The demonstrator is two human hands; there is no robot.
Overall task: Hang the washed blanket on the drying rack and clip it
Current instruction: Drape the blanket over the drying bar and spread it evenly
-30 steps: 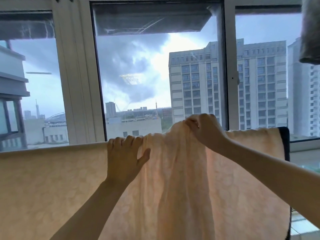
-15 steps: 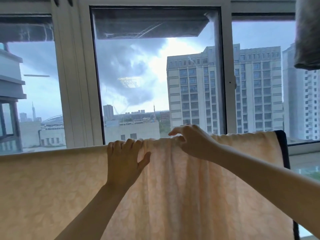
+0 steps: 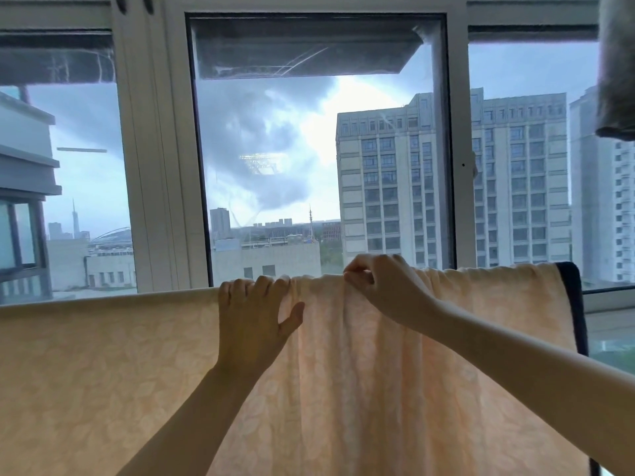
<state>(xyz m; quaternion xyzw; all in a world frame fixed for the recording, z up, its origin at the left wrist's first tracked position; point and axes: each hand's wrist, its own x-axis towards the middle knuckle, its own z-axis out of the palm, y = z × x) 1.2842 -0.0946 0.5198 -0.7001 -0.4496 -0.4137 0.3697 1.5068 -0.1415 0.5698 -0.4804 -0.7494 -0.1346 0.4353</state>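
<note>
A pale peach blanket (image 3: 103, 372) with a faint leaf pattern and a dark border on its right edge hangs across the whole lower half of the head view. The rack bar under its top fold is hidden by the cloth. My left hand (image 3: 251, 324) grips the top fold near the middle, fingers curled over it and thumb spread on the near side. My right hand (image 3: 385, 290) pinches the top edge a little to the right, where the cloth bunches into vertical folds. No clip shows.
A large window (image 3: 316, 149) with white frames stands right behind the blanket, with tall buildings outside. A grey cloth (image 3: 616, 63) hangs at the upper right corner. The window sill (image 3: 608, 300) runs at the right, past the blanket's dark edge.
My right hand has lowered the raised bunch of blanket onto the top line and now pinches it there. My left hand has kept its grip in the same place.
</note>
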